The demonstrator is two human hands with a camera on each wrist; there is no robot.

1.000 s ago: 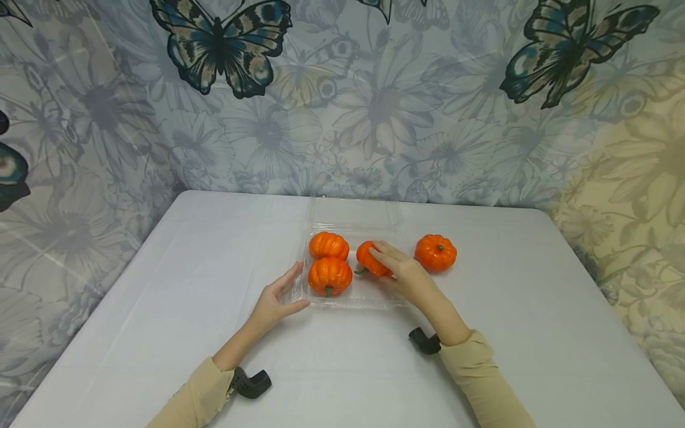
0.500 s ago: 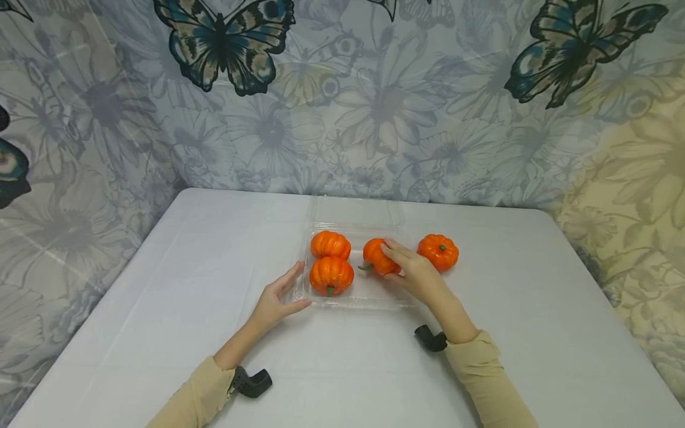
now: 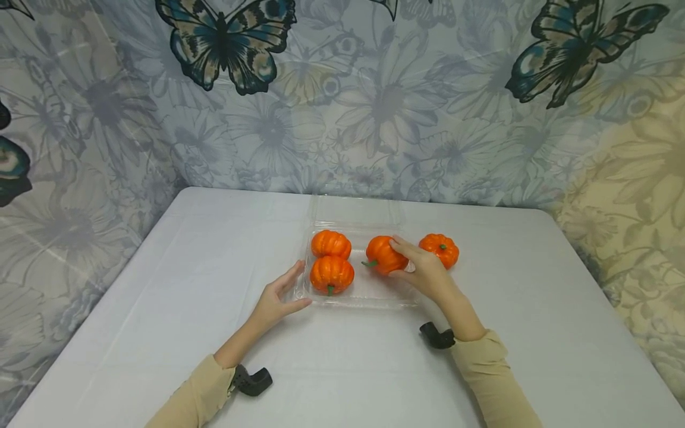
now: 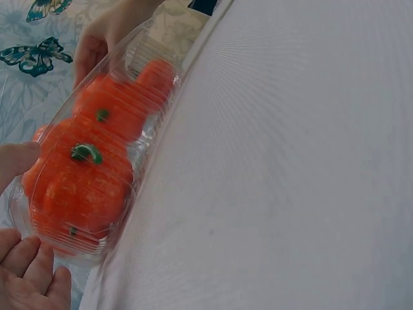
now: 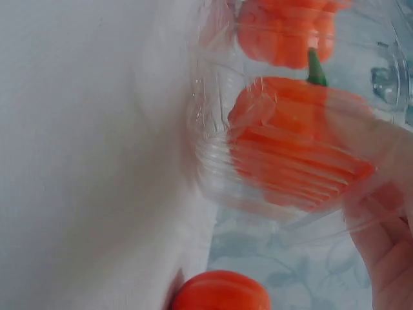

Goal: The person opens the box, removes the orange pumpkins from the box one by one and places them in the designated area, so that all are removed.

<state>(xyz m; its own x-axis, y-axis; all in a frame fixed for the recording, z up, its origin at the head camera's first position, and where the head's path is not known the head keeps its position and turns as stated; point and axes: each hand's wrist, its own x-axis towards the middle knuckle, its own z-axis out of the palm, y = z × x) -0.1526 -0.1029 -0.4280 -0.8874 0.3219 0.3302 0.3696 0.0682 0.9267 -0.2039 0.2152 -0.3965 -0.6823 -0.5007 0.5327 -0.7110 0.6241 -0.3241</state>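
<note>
A clear plastic clamshell container (image 3: 369, 295) lies on the white table with its lid folded back. In its left half sit two small orange toy pumpkins, a rear pumpkin (image 3: 330, 243) and a front pumpkin (image 3: 332, 274) with a green stem. My right hand (image 3: 430, 274) grips a third pumpkin (image 3: 381, 254) over the right half, its stem facing left. Through the clear wall in the right wrist view, my thumb (image 5: 352, 132) presses on that pumpkin. Spread around the container's left end, my left hand (image 3: 274, 304) has thumb and fingers extended at the wall.
Another pumpkin (image 3: 441, 247) stands on the table just right of the container, partly behind my right hand. The raised transparent lid (image 3: 355, 210) reaches toward the table's back edge. Butterfly-patterned fabric (image 3: 374, 107) hangs behind the table (image 3: 187, 285).
My right hand has moved right and slightly back with its pumpkin, which has turned so more of it shows. The left hand, the container and the two left pumpkins stay nearly in place.
</note>
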